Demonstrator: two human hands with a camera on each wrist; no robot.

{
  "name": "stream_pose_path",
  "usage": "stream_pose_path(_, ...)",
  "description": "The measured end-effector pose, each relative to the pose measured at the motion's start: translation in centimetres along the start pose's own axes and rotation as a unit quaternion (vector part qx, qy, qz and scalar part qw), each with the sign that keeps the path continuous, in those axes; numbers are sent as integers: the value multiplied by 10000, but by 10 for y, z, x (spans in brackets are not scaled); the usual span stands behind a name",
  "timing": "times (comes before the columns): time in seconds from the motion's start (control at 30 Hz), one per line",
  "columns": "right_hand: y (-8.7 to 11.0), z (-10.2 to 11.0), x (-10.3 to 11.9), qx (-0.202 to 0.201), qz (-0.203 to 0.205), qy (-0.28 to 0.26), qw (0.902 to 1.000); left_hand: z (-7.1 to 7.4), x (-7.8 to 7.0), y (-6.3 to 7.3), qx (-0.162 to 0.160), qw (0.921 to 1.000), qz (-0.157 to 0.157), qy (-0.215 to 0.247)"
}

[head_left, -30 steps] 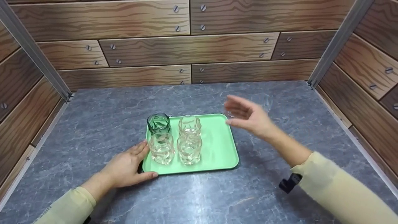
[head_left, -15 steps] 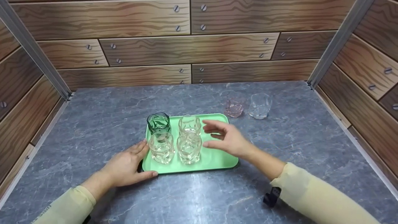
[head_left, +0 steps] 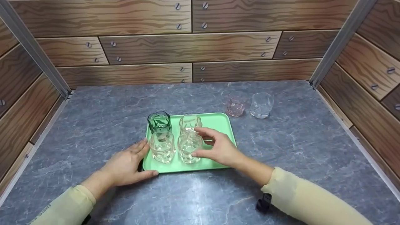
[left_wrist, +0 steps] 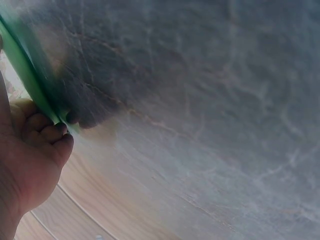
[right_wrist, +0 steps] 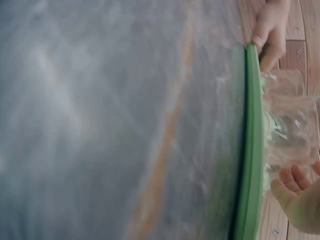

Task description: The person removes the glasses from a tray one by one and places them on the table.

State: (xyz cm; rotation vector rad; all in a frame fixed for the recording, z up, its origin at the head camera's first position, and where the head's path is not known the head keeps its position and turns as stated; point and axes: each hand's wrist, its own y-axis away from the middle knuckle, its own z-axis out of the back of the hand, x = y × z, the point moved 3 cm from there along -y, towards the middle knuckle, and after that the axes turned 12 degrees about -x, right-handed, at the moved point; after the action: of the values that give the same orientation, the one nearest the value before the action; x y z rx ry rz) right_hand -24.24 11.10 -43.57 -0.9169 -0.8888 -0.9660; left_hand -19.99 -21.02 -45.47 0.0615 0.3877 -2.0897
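On the green tray point(head_left: 215, 162) stand a dark green glass point(head_left: 159, 123) and three clear glasses. My left hand point(head_left: 126, 165) holds the tray's front left corner, thumb along the front edge and fingers at the left side; the left wrist view shows its fingertips point(left_wrist: 60, 137) bent against the rim. Beside the front right clear glass point(head_left: 189, 148) is my right hand point(head_left: 220, 148), thumb and fingers spread around its right side; contact cannot be made out. Behind it is another clear glass point(head_left: 189, 120), partly covered. The front left clear glass point(head_left: 162, 148) stands nearest my left fingers.
Past the tray's far right corner, a pink glass point(head_left: 236, 107) and a larger clear glass point(head_left: 262, 106) stand on the grey marbled table point(head_left: 297, 134). Wood-patterned walls point(head_left: 150, 51) enclose the back and both sides.
My right hand has moved left and nearer from beside the pink glass, across the tray to the front right clear glass. The left hand and the tray have kept their place.
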Motion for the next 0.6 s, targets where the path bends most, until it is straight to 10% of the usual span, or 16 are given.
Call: stream_pose_path(0.6, 3, -23, 7, -667, 302, 1247, 9895, 1, 0, 0, 62, 10000, 38, -35)
